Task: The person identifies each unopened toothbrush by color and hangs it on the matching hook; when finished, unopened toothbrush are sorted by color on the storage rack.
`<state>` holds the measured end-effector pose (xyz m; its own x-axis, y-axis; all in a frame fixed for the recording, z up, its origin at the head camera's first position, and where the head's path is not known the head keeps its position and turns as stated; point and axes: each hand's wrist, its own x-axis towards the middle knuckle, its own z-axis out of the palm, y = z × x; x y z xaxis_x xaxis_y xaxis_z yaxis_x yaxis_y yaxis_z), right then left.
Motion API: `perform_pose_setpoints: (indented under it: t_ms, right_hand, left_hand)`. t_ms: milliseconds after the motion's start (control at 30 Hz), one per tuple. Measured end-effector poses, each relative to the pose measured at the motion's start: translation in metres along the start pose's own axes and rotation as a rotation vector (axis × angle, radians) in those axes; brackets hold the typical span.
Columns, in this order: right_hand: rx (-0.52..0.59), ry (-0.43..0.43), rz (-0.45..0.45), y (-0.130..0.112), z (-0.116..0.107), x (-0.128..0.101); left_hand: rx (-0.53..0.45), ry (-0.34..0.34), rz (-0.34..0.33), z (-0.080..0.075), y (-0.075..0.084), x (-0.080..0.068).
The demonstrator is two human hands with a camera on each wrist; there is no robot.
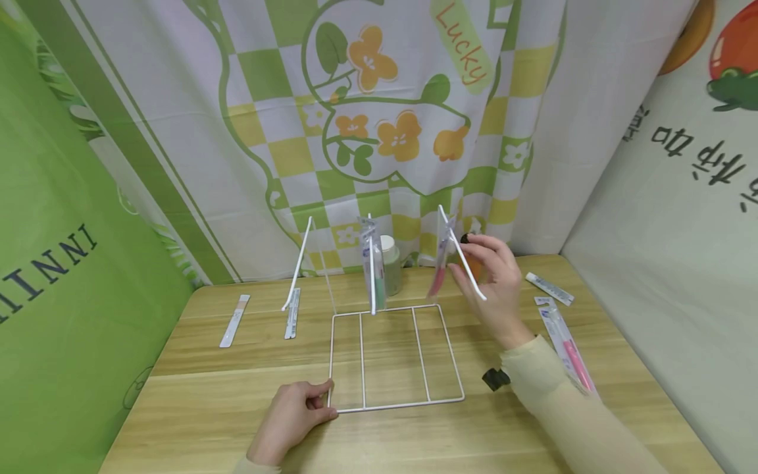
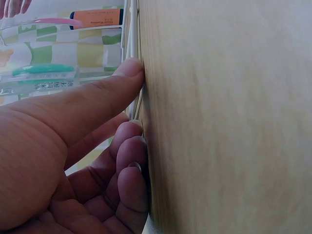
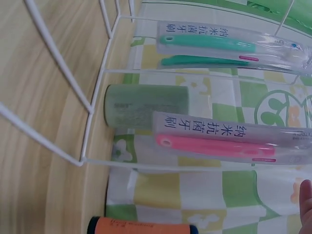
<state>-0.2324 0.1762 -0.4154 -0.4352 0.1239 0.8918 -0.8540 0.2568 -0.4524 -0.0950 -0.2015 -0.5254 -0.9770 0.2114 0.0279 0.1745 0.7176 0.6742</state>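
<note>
Wooden table (image 1: 207,388): left hand (image 1: 293,418) pinches wire rack (image 1: 393,355); right hand (image 1: 494,283) grips packaged toothbrush (image 1: 443,260).

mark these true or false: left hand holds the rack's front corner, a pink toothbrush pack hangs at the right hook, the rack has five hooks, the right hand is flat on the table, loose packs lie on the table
1. The left hand holds the front left corner of the white wire rack. True.
2. A pink toothbrush pack hangs at the right hook. True.
3. The rack has five hooks. False: three show.
4. The right hand lies flat on the table. False: it is raised at the right hook, by the pink pack.
5. Loose packs lie on the table. True, on both sides of the rack.
</note>
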Motion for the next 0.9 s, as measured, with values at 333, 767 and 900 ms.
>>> perform_pose_setpoints:
  t_ms: [333, 767, 900]
  right_hand:
    - [-0.151, -0.048, 0.007, 0.004, -0.037, -0.014]
    - [-0.211, -0.141, 0.153, -0.012, -0.099, -0.03]
    - [-0.219, -0.182, 0.235, 0.009, -0.13, -0.043]
  left_hand:
    - [0.002, 0.0, 0.0, 0.0, 0.0, 0.0]
    - [0.005, 0.014, 0.014, 0.0, 0.001, -0.001]
    - [0.014, 0.017, 0.011, 0.0, 0.002, -0.001]
